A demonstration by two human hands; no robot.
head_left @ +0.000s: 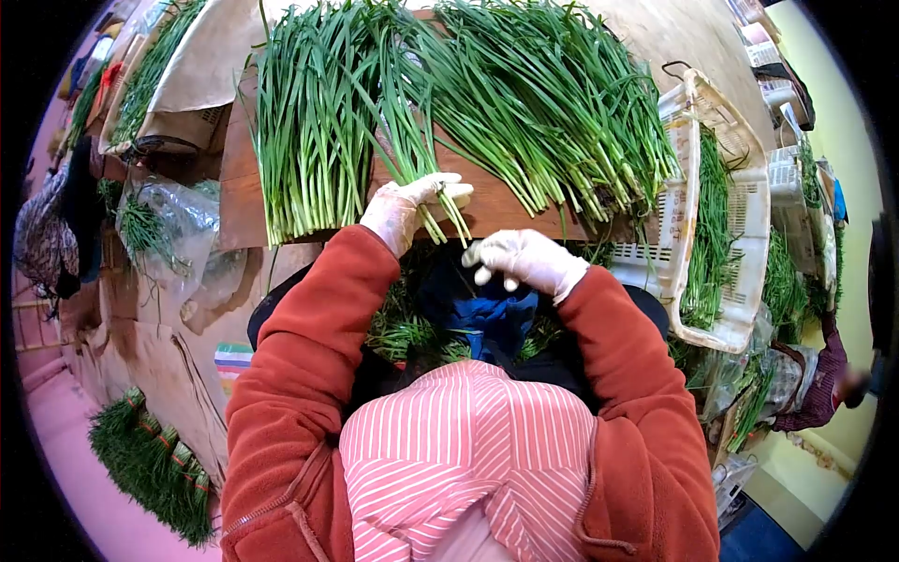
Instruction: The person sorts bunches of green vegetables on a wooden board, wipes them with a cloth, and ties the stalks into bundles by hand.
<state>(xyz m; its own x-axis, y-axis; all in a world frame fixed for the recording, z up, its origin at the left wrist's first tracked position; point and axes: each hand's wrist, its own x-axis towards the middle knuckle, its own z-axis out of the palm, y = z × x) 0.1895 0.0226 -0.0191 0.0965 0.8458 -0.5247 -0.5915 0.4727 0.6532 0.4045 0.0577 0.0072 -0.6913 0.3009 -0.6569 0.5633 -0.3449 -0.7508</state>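
Observation:
White gloves cover both hands. My left hand is closed around a few garlic chives, their pale cut ends sticking out below the fingers toward me. Just below and right of those ends is my right hand, its fingers loosely bent and apart, with nothing visible in them. On the brown board in front of me lie a smaller pile of garlic chives at left and a larger pile at right, stems pointing toward me. The leaf tips of the held stalks overlap the area between the piles.
A white plastic crate with chives stands right of the board. Clear plastic bags hang at left. Tied green bundles lie on the floor, lower left. Loose greens lie below the board by my lap. Another person is at far right.

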